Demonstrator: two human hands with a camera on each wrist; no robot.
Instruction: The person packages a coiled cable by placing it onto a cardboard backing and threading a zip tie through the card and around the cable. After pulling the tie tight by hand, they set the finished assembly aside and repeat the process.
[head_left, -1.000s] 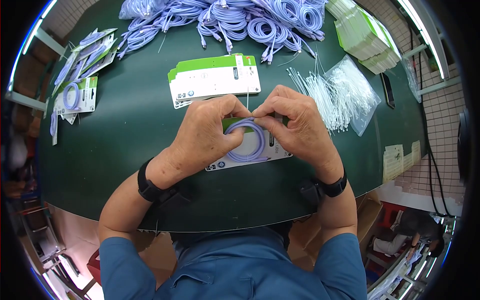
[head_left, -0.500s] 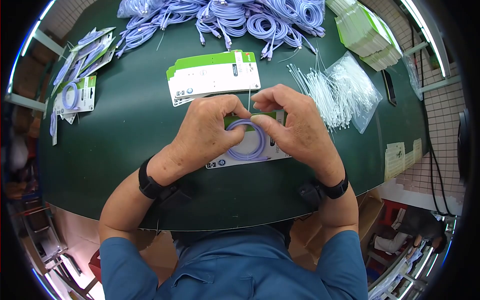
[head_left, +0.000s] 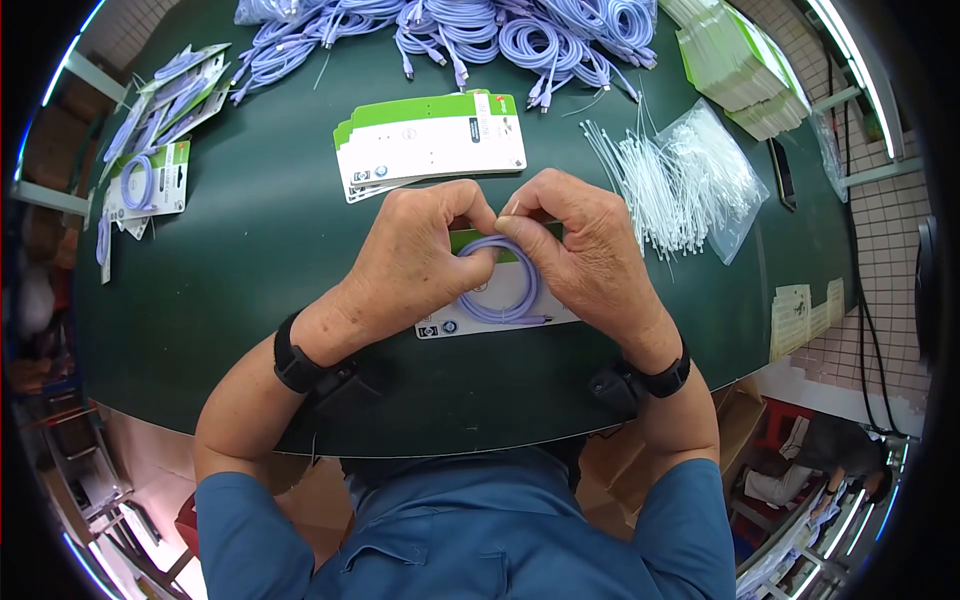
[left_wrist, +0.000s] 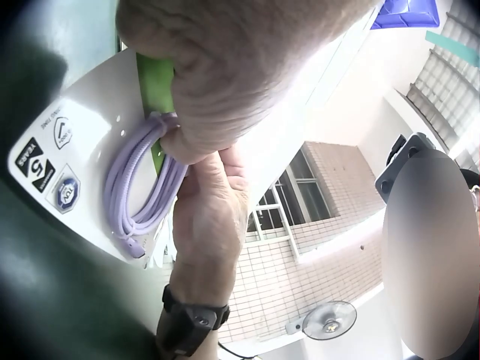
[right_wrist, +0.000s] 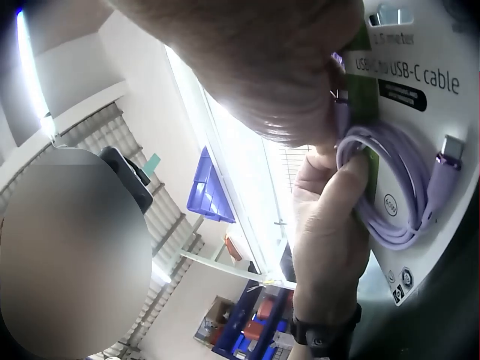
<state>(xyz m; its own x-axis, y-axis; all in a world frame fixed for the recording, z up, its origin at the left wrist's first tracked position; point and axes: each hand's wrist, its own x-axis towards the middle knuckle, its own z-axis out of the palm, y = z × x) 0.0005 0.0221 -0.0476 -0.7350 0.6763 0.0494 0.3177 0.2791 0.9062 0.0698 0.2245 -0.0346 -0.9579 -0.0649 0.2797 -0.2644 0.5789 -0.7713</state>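
A coiled lilac cable [head_left: 531, 285] lies on a white and green card [head_left: 455, 319] in front of the person. The left hand [head_left: 415, 245] grips the coil and card at the upper left, its thumb inside the loop. The right hand [head_left: 585, 260] pinches a thin white tie [head_left: 515, 208] at the top of the coil, its fingertips against those of the left. In the right wrist view the cable's metal plug [right_wrist: 451, 146] shows over the printed card [right_wrist: 420, 82]. The left wrist view shows the coil [left_wrist: 120, 184] close to the card face [left_wrist: 90, 112].
Stacked cards [head_left: 430, 145] lie beyond the hands, with a heap of lilac cables [head_left: 450, 35] behind. White ties [head_left: 650, 190] and their plastic bag [head_left: 735, 190] are at the right, near a tall card stack [head_left: 740, 75] and a phone [head_left: 782, 175]. Carded cables [head_left: 150, 180] lie at the left.
The right hand's index finger has come down from its raised position to meet the thumb on the tie. The tie that stood upright between the hands is now mostly hidden by the fingers.
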